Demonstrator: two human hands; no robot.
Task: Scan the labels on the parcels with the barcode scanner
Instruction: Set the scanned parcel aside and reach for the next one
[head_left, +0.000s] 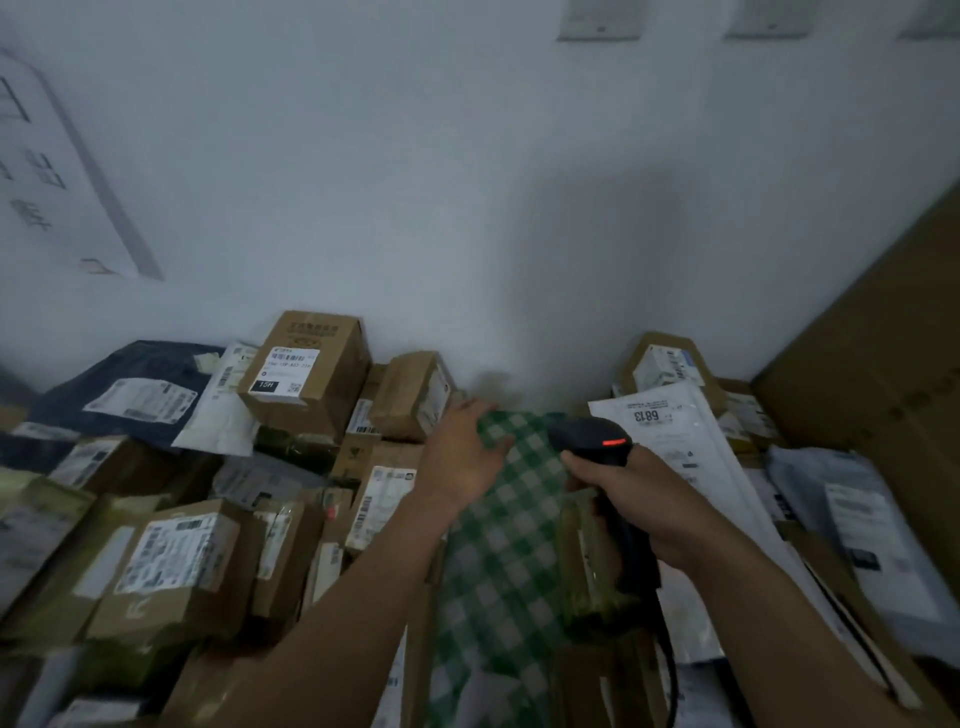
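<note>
A green-and-white checked soft parcel (498, 545) lies lengthwise over the pile in front of me. My left hand (460, 452) grips its far end, thumb on top. My right hand (639, 499) holds the black barcode scanner (592, 434) by its handle just right of the parcel's far end. A red light glows on the scanner's head. The scanner's cable hangs down below my right hand. No label shows on the checked parcel's visible side.
Cardboard boxes (306, 364) with white labels and a dark blue bag (130, 395) crowd the left. A white mailer marked 6813 (670, 431) and grey bags lie on the right. A tall cardboard sheet (883, 364) stands at far right. A white wall rises behind.
</note>
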